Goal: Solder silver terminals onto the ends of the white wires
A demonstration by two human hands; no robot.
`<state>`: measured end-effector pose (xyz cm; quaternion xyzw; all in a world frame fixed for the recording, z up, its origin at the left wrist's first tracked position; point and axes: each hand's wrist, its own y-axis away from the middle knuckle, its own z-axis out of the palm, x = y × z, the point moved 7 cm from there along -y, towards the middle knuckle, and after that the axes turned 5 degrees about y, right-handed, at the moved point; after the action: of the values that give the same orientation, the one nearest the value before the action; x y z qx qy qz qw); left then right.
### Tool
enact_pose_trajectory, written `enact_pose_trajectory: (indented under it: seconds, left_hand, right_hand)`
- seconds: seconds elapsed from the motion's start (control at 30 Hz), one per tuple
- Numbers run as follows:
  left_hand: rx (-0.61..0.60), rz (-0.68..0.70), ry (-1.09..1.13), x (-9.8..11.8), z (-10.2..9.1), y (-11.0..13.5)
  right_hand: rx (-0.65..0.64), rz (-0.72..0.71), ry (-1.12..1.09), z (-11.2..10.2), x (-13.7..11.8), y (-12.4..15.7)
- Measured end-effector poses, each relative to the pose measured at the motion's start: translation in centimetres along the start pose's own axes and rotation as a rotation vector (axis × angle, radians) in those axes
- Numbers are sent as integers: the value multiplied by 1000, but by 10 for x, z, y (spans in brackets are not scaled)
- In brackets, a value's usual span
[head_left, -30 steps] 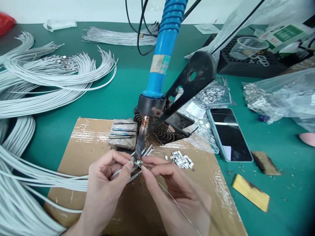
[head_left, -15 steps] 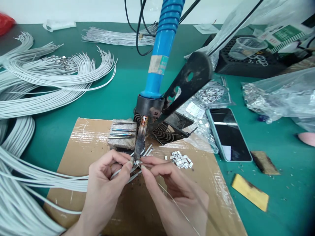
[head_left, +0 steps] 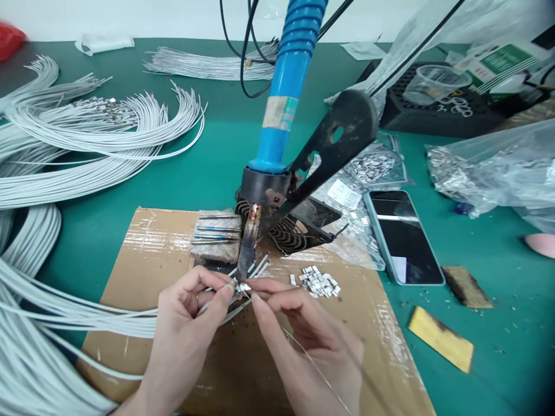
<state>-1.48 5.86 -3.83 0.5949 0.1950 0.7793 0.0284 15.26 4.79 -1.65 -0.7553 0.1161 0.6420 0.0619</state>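
- Hardly anything has moved since half a second ago – only the right hand (head_left: pixel 312 341) sits a touch lower in the frame, while both pinches stay under the iron tip (head_left: pixel 248 249).
- Left hand (head_left: pixel 186 323), lower centre: thumb and forefinger closed on a white wire (head_left: pixel 208 304), other fingers curled.
- Right hand: thumb and forefinger pinched on a small metal piece (head_left: pixel 244 286) just below the tip; a thin bare wire (head_left: pixel 312 363) trails from the pinch towards the bottom edge.
- Risk, as I judge it: the fingertips are very near the tip – a small slip could burn them.
- Risk: the metal piece is tiny, so a loose pinch could drop it onto the cardboard (head_left: pixel 143 260).
- Risk: the white wire ends lying just beside the tip could get scorched.
- Counts: one soldering iron (head_left: pixel 286 98), one phone (head_left: pixel 403 237) at centre right, one plastic cup (head_left: pixel 436 81) at upper right, two pads (head_left: pixel 441 340) at lower right.
- Loose metal pieces (head_left: pixel 318 281) beside the right hand and the white wire bundles (head_left: pixel 87 133) at left are too many to count.
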Motion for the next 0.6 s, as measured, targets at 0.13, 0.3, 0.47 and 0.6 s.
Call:
enact_pose_trajectory:
  seconds: [0.13, 0.3, 0.47, 0.6]
  left_hand:
    - [1, 4, 14, 2, 2, -1]
    - [-10, 9, 33, 5, 3, -2]
    - [-20, 16, 47, 7, 4, -3]
    - [-10, 18, 53, 7, 4, -4]
  right_hand:
    - [21, -24, -9, -1, -2, 1]
    - [28, -52, 0, 0, -6, -1]
    - [24, -53, 7, 0, -5, -2]
    - [22, -62, 8, 0, -4, -2]
